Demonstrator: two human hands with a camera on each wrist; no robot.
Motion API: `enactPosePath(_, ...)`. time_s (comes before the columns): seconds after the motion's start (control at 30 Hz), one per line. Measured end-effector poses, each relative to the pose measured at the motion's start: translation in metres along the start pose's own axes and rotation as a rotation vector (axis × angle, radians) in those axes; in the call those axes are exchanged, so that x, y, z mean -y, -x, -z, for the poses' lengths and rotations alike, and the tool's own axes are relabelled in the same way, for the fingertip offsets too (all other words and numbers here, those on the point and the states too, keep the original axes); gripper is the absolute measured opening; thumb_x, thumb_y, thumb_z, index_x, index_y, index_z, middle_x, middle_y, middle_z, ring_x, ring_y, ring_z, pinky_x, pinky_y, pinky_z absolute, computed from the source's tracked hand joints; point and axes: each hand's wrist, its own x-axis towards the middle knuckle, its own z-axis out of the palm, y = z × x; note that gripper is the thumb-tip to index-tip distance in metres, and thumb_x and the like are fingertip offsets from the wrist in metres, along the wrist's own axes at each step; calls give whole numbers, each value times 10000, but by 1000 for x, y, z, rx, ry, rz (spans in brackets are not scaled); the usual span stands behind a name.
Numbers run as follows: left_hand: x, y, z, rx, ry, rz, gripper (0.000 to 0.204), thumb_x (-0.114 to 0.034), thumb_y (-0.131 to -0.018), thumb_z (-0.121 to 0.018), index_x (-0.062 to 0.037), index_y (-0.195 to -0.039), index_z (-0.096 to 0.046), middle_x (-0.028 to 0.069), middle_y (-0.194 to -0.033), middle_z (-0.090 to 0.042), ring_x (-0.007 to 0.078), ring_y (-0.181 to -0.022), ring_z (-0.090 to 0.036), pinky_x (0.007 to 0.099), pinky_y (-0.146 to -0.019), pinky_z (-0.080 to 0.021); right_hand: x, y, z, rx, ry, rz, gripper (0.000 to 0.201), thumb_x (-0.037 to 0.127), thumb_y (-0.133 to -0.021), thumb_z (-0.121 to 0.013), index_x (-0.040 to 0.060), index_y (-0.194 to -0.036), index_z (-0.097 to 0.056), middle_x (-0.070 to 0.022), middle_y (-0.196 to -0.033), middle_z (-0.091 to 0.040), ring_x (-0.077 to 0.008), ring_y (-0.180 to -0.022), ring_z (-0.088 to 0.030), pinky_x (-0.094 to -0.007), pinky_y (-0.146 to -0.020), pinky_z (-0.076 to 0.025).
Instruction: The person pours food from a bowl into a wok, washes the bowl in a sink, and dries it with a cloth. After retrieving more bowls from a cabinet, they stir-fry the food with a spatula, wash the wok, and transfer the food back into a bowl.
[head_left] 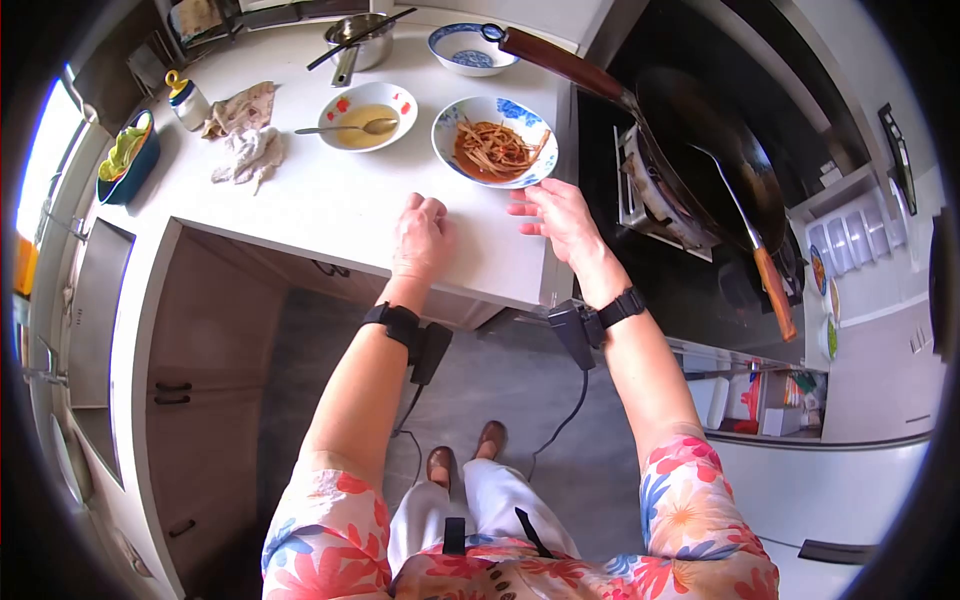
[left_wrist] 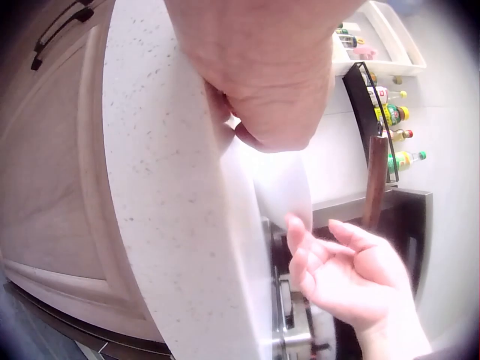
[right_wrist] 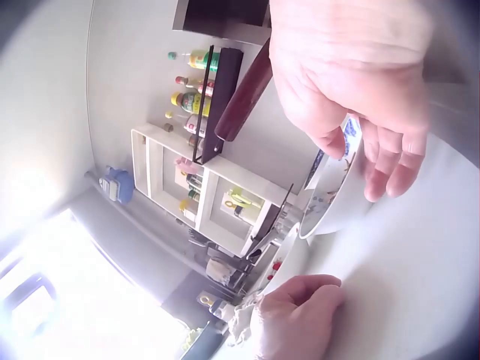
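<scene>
A blue-flowered bowl (head_left: 543,165) of reddish-brown strips in sauce (head_left: 500,150) stands near the counter's right side. My right hand (head_left: 565,222) is at its near rim, fingers loosely spread and gripping nothing; whether it touches the bowl is unclear. In the right wrist view that hand (right_wrist: 356,82) partly covers the bowl (right_wrist: 334,214). My left hand (head_left: 422,238), fingers curled and holding nothing visible, is at the counter's front, left of and nearer than the bowl; it also shows in the right wrist view as a curled hand (right_wrist: 296,319).
Left of the bowl is a dish (head_left: 350,138) of pale liquid with a spoon (head_left: 378,126). Behind stand an empty blue-rimmed bowl (head_left: 472,50) and a metal pot (head_left: 370,48). Cloths (head_left: 248,158) lie left. A wok (head_left: 720,150) with a spatula is right, its handle (head_left: 570,62) reaching over the counter.
</scene>
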Motion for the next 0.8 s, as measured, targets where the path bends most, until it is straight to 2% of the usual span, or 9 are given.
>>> enactPosePath(0.1,-4,0,4,10,-49,9,97,-98,-704,-548,-50,-756,-614,117,-808,-549,309,-744,-564,388,-687,-465,6,-11,-1,42,-8,-25,220,131,-867,-480,51,-1063,-542,-57,-970,-581,-157,-818,-604,-292,-586,-489)
enactPosePath(0.17,-6,0,6,39,-55,28,115,-112,-694,-539,-57,-766,-611,115,-842,-545,304,-787,-564,397,-704,-466,6,-21,0,159,-110,-14,302,135,-852,-505,59,-1144,-488,-75,-1055,-548,-159,-874,-591,-310,-626,-492)
enactPosePath(0.27,-8,0,5,34,-32,10,115,-112,-691,-542,-56,-763,-612,116,-836,-549,304,-772,-568,397,-694,-467,2,-29,-4,149,-131,4,369,132,-849,-527,72,-1203,-445,-77,-1120,-530,-170,-934,-581,-326,-689,-487)
enactPosePath(0.3,-7,0,5,41,-24,22,113,-111,-691,-543,-55,-761,-612,117,-830,-551,303,-760,-569,398,-689,-467,1,-28,-5,134,-91,9,498,114,-836,-546,67,-1291,-349,-91,-1175,-504,-169,-937,-580,-321,-686,-489)
enactPosePath(0.37,-9,-1,6,54,-19,44,109,-105,-693,-546,-48,-758,-610,122,-804,-550,302,-726,-571,400,-672,-466,-5,-17,-8,95,-61,44,569,119,-845,-549,55,-1341,-278,-111,-1191,-506,-171,-928,-585,-303,-663,-492)
enactPosePath(0.43,-8,0,6,50,-52,19,106,-105,-702,-547,-50,-767,-611,117,-817,-549,296,-737,-571,392,-676,-464,-17,1,-4,118,109,55,586,131,-854,-553,38,-1352,-259,-128,-1183,-521,-169,-915,-591,-288,-630,-494)
enactPosePath(0.53,-11,0,9,67,-67,10,107,-114,-714,-548,-54,-776,-611,108,-831,-548,289,-750,-570,382,-682,-462,-20,63,6,173,240,14,465,121,-874,-533,-5,-1289,-364,-123,-1081,-584,-148,-820,-612,-232,-575,-476)
enactPosePath(0.6,-9,1,9,75,-78,5,109,-117,-718,-548,-56,-781,-611,105,-838,-548,286,-753,-569,380,-686,-461,-40,99,19,158,149,-24,390,127,-878,-540,-14,-1227,-438,-111,-988,-617,-126,-728,-610,-227,-525,-457)
enactPosePath(0.8,-10,1,9,70,-83,-12,114,-121,-712,-553,-60,-784,-617,103,-830,-549,286,-747,-569,380,-684,-459,-61,200,67,152,186,-179,314,114,-891,-510,-6,-1179,-489,-93,-944,-629,-121,-723,-616,-216,-565,-457)
